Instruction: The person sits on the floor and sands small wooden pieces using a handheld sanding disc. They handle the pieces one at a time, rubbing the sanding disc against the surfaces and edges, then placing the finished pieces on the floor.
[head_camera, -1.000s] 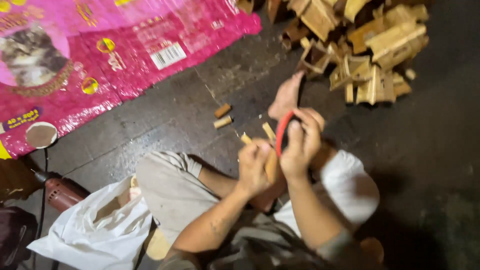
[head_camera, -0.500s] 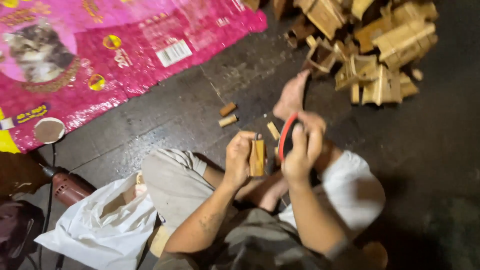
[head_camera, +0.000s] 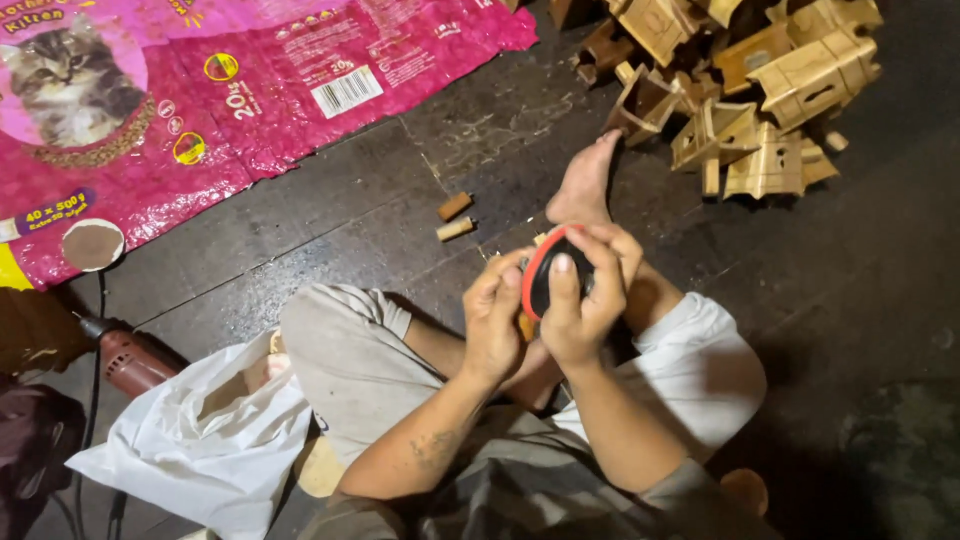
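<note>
Your right hand (head_camera: 585, 300) is wrapped around a round black disc with a red rim (head_camera: 545, 275), fingers curled over its top edge and thumb pressed flat on its face, so that hand is clamped on the disc. Your left hand (head_camera: 497, 325) is closed too, pinching a small wooden piece (head_camera: 526, 326) just below and against the disc; most of that piece is hidden behind the fingers. Both sit above your crossed legs, near the middle of the dark floor (head_camera: 400, 210), with your bare foot (head_camera: 585, 185) just beyond them. To work this well, I would keep the wood braced against your thumb, meet the disc squarely, and keep your fingertips off the red rim. Two short wooden pegs (head_camera: 453, 217) lie on the floor just left of your foot. A heap of small wooden boxes (head_camera: 760, 100) fills the floor's far right corner, a pink printed sack (head_camera: 230, 100) covers the far left, and a white plastic bag (head_camera: 200, 430) and a power tool (head_camera: 125, 360) lie near your left knee.
</note>
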